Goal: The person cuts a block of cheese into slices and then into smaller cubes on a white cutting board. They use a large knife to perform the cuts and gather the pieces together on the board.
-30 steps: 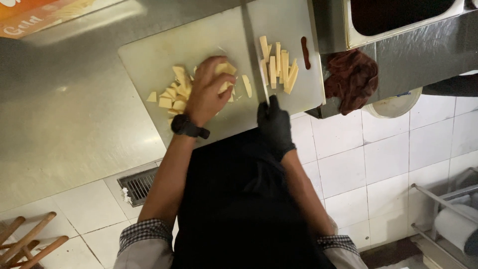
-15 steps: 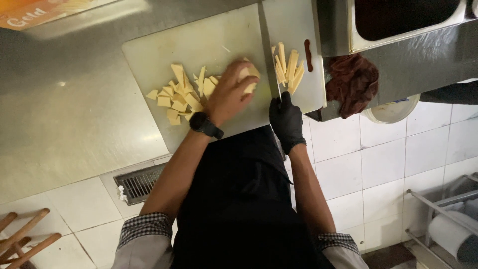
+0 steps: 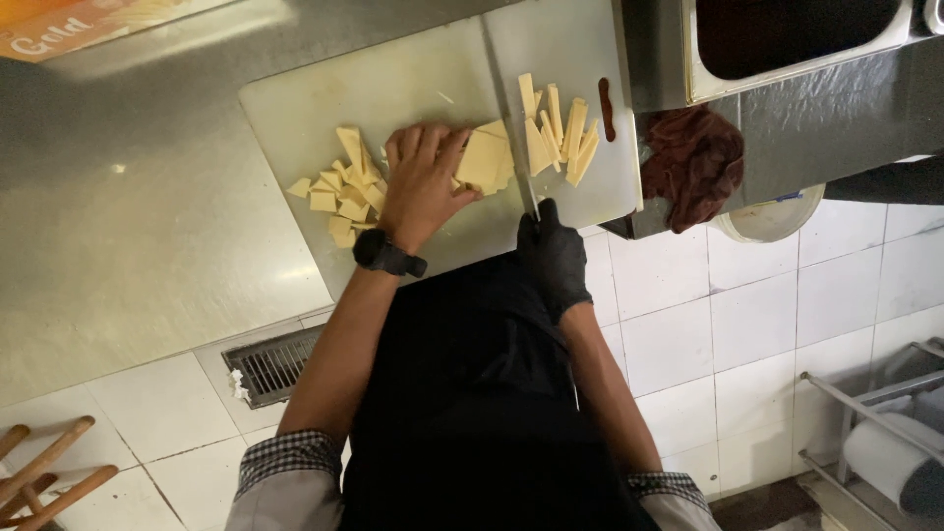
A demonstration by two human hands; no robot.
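Observation:
My bare left hand (image 3: pixel 423 182), with a black watch on the wrist, presses flat on a block of pale yellow cheese (image 3: pixel 484 157) on the white cutting board (image 3: pixel 393 84). My right hand (image 3: pixel 553 254) wears a black glove and grips the handle of a large knife (image 3: pixel 509 118), whose blade stands on edge just right of the block. Cut strips of cheese (image 3: pixel 556 133) lie to the right of the blade. A pile of smaller cheese pieces (image 3: pixel 339 187) lies to the left of my left hand.
The board rests on a steel counter (image 3: pixel 128 206). A dark red rag (image 3: pixel 693 162) hangs over the counter's right edge beside a steel sink basin (image 3: pixel 787 39). A floor drain grate (image 3: pixel 270 364), white floor tiles and wooden legs (image 3: pixel 44 472) lie below.
My left hand slid right from the pile of small pieces onto the cheese block. The knife and my right hand shifted slightly; the view moved a little.

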